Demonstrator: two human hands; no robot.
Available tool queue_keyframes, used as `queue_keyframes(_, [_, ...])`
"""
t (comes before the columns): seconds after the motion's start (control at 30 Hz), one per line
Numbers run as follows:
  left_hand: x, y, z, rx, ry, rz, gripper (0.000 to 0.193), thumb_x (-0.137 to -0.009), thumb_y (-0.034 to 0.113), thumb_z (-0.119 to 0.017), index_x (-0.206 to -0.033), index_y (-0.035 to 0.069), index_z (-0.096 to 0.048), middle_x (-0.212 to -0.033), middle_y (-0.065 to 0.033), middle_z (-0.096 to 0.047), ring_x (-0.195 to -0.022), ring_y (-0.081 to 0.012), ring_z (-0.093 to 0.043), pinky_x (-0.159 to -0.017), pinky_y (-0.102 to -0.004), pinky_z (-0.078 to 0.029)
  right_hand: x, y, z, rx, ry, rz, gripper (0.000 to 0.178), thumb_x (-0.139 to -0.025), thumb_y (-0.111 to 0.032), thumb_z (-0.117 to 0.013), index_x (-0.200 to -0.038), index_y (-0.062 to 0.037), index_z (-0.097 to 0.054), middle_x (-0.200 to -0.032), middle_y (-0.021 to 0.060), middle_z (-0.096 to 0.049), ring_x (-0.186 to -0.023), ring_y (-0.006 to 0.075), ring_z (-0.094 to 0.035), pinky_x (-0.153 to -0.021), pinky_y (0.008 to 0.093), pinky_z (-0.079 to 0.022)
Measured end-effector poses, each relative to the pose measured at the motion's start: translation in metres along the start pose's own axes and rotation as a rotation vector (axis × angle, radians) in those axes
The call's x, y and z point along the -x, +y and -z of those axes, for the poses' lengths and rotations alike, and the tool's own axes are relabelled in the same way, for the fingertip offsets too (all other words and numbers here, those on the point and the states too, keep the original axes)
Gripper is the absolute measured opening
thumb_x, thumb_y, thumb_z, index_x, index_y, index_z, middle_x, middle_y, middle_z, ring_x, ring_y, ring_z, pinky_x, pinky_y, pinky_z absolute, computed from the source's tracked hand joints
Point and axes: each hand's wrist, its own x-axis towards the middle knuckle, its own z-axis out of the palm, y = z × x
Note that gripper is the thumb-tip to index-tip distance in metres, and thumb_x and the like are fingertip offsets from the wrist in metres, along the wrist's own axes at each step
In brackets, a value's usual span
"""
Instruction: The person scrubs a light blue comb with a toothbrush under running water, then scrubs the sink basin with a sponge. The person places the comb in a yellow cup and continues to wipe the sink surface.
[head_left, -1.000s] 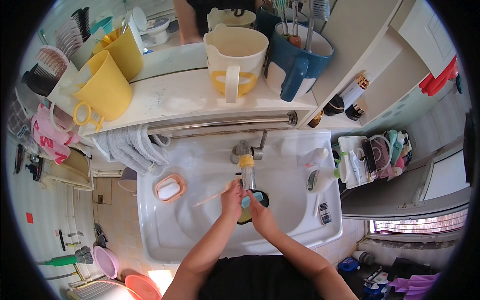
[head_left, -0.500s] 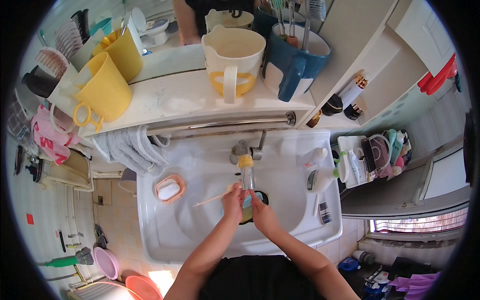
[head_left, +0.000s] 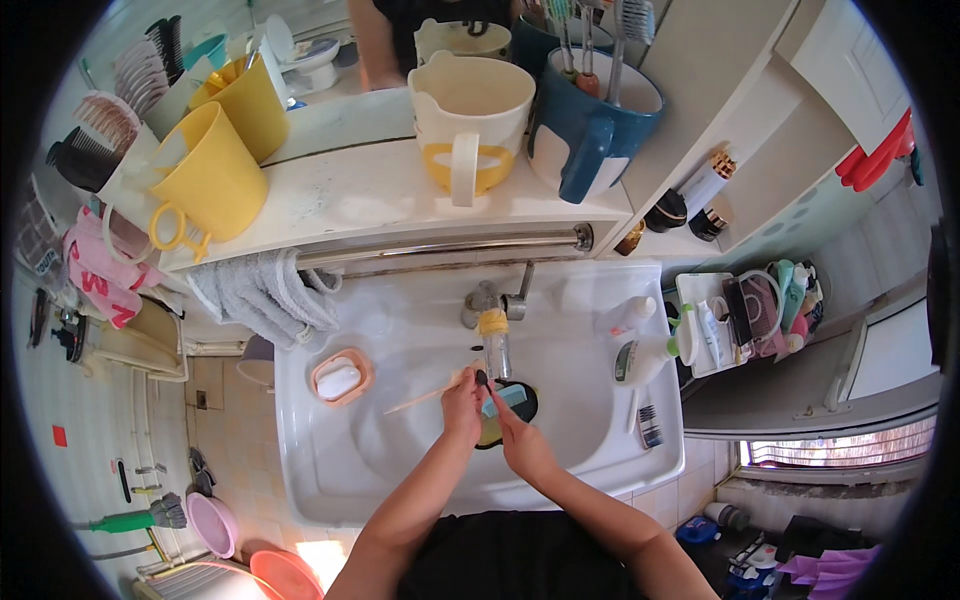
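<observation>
So both hands are down in the sink [head_left: 330, 470], right under the faucet [head_left: 493, 322]. The left hand [head_left: 462, 405] is pinching a thin wooden-handled brush [head_left: 435, 393], with the dark head poking up at the fingertips and the pale handle sticking out to the left. The right hand [head_left: 520, 445] is pressed in close against it, fingers working at the brush head over a teal thing [head_left: 508, 395] sitting by the dark drain; can't tell what that one is exactly. Looks to me like the rinsing or scrubbing step on the brush head. I'd guess the next move needs the head kept directly under the spout and the bristles turned so every side gets water.

Just left of the hands there's a peach soap dish [head_left: 339, 378] with a white bar. Off to the right, a white bottle [head_left: 628, 315] and a comb [head_left: 648, 426] on the sink's edge. Further up, a grey towel [head_left: 265, 292] hangs on the rail, and the shelf above holds a yellow mug [head_left: 205, 185], a white-and-yellow mug [head_left: 470, 120] and a blue mug [head_left: 590, 125] with toothbrushes.
</observation>
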Motion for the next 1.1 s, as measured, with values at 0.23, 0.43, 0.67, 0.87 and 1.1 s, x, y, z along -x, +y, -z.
queue_keyframes(0.23, [-0.017, -0.008, 0.012, -0.013, -0.022, -0.013, 0.028, -0.091, 0.012, -0.045, -0.112, -0.005, -0.050, -0.105, -0.0175, -0.060, -0.096, -0.0225, -0.060, -0.076, -0.0263, -0.049, -0.002, -0.010, 0.000, -0.041, 0.045, 0.049, 0.042, -0.092, -0.017, -0.041, -0.133, -0.0228, -0.039, -0.072, 0.0268, -0.057, -0.064, 0.0444, -0.055, -0.057, 0.0463, -0.044])
queue_keyframes(0.43, [-0.005, -0.007, 0.003, -0.025, -0.034, 0.007, 0.028, -0.089, 0.010, -0.046, -0.111, -0.006, -0.051, -0.103, -0.0182, -0.061, -0.092, -0.0212, -0.061, -0.075, -0.0261, -0.049, -0.020, -0.003, -0.003, -0.025, 0.075, 0.004, 0.041, -0.092, -0.017, -0.042, -0.132, -0.0207, -0.041, -0.073, 0.0272, -0.057, -0.067, 0.0451, -0.056, -0.057, 0.0467, -0.044])
queue_keyframes(0.67, [0.003, -0.001, 0.000, -0.045, -0.037, 0.007, 0.025, -0.090, 0.012, -0.047, -0.106, -0.006, -0.052, -0.100, -0.0160, -0.061, -0.089, -0.0196, -0.061, -0.075, -0.0268, -0.049, -0.020, 0.000, -0.002, -0.031, 0.087, 0.011, 0.040, -0.091, -0.017, -0.042, -0.131, -0.0196, -0.042, -0.073, 0.0273, -0.057, -0.068, 0.0449, -0.056, -0.058, 0.0471, -0.044])
queue_keyframes(0.87, [-0.003, 0.006, -0.005, 0.020, 0.027, -0.029, 0.016, -0.090, 0.016, -0.053, -0.091, 0.000, -0.056, -0.082, -0.0059, -0.057, -0.069, -0.0112, -0.052, -0.062, -0.0237, -0.045, -0.003, -0.012, 0.003, -0.002, 0.031, 0.015, 0.040, -0.091, -0.017, -0.043, -0.131, -0.0194, -0.043, -0.071, 0.0277, -0.056, -0.065, 0.0444, -0.056, -0.056, 0.0470, -0.044])
queue_keyframes(1.1, [0.002, 0.007, -0.011, 0.063, 0.031, -0.072, 0.018, -0.090, 0.018, -0.055, -0.084, 0.001, -0.057, -0.075, -0.0031, -0.057, -0.064, -0.0098, -0.052, -0.059, -0.0227, -0.045, -0.013, -0.009, 0.002, -0.027, 0.070, 0.014, 0.040, -0.091, -0.016, -0.043, -0.131, -0.0202, -0.043, -0.071, 0.0272, -0.056, -0.064, 0.0432, -0.056, -0.057, 0.0452, -0.044])
